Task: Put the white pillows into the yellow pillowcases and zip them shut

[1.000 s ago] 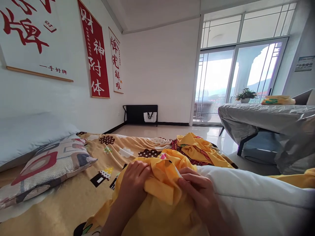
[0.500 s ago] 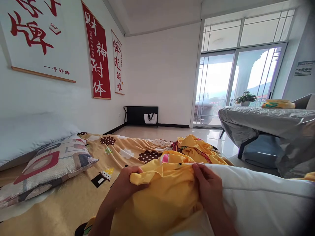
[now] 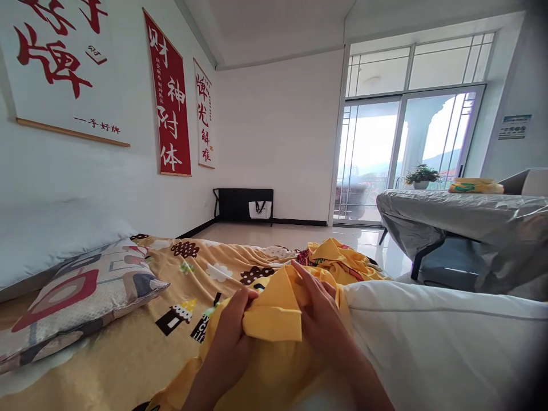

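A yellow pillowcase (image 3: 274,324) lies bunched over the near end of a white pillow (image 3: 428,337). My left hand (image 3: 233,325) is closed on the left side of its folded edge, thumb on top. My right hand (image 3: 321,302) lies against the cloth to the right of the raised fold, fingers stretched out and pointing away from me. Its thumb is hidden. Between the hands, a flap of the yellow cloth stands up in a peak and folds toward me. The pillow's white far part extends to the right, uncovered.
A patterned tan blanket (image 3: 128,337) covers the bed. A patterned pillow (image 3: 85,297) rests at the left, by a white pillow (image 3: 55,240). More yellow cloth (image 3: 342,260) lies heaped ahead. A table under grey plastic (image 3: 462,205) stands at the right.
My right hand has moved left and inward, from pinching the cloth's right edge to lying stretched against it. The yellow cloth between the hands has folded up into a peak.
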`<state>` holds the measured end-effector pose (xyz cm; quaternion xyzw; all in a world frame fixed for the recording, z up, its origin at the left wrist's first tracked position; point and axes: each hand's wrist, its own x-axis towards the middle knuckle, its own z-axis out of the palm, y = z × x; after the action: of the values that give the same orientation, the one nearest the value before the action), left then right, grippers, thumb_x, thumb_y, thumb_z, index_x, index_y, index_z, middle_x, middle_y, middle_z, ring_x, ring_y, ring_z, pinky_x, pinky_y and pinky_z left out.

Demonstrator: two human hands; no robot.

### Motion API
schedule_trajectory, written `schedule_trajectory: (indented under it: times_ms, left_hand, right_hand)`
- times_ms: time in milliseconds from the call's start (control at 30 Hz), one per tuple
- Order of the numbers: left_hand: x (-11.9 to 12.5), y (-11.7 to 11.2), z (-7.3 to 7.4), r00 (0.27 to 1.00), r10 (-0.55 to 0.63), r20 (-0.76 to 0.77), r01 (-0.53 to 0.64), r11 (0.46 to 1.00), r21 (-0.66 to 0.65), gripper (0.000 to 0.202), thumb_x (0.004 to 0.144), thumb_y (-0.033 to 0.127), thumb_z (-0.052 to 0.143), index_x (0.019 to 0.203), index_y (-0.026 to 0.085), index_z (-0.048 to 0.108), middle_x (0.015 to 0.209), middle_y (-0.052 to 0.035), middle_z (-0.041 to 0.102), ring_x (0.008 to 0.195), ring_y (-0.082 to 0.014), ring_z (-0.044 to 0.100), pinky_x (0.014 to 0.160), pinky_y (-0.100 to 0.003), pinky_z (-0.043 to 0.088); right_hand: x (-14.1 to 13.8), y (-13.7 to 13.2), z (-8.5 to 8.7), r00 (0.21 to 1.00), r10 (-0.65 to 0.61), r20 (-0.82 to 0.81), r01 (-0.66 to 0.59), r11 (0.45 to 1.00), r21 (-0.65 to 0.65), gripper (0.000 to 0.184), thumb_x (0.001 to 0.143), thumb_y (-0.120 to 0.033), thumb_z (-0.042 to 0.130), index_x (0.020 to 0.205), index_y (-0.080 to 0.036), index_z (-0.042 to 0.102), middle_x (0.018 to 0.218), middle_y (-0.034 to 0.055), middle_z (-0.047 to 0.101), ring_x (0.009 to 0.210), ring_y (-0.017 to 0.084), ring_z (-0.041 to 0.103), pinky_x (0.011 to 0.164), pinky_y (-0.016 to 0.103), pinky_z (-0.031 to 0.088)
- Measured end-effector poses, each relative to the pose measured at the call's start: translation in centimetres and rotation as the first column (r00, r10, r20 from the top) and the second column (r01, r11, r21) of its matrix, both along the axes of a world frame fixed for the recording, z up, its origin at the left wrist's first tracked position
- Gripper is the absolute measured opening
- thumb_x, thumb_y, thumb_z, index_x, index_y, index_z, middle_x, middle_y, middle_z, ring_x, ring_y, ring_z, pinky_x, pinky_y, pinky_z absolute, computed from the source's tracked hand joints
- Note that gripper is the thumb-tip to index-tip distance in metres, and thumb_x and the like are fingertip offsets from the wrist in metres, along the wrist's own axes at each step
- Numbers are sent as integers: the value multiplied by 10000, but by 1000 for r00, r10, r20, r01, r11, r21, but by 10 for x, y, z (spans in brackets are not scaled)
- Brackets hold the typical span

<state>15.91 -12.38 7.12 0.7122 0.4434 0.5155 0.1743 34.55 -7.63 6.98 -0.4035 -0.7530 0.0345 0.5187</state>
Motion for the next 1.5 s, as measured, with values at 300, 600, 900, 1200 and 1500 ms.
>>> schedule_trajectory:
  times_ms: [300,600,900,1200,1500]
  left_hand:
    - [4,2,-5,982,54,-181,-44,997,64,307,704,142,498,518,194,259,511,34,405,522,-102,412,490,-217,255]
    - [-5,-28,8,929,176,-324,-89,960,265,216,774,125,525,943,229,608,902,-40,648,817,-179,598,686,-242,476]
    - [12,-22,-5,925,247,-289,-169,948,268,145,694,117,509,788,228,507,678,9,598,577,-150,546,513,-216,420]
    - [-7,-17,3,992,93,-81,-95,995,-20,291,728,341,581,516,192,448,520,15,479,517,-121,420,474,-218,327]
    - [3,-38,21,998,13,58,-18,996,91,348,778,534,605,755,194,673,747,-44,639,697,-186,574,644,-257,455]
  right_hand:
    - [11,-7,-5,905,401,-142,-423,813,-401,207,720,-259,644,905,-171,677,825,13,679,767,169,598,665,222,477]
    - [-6,-26,-4,935,284,-211,-284,958,32,108,742,-177,559,634,-181,560,582,-23,491,587,109,417,567,216,375]
    - [3,-36,1,899,417,-133,-417,908,27,305,818,-126,495,1062,-221,652,837,27,626,731,133,562,639,217,454]
    - [-4,-30,-4,984,148,-94,-139,985,99,93,794,-169,563,785,-209,646,664,-13,553,579,103,502,509,189,393]
    - [5,-20,-4,972,203,-120,-204,979,6,148,723,-127,542,596,-187,590,568,-36,467,517,84,404,469,191,319]
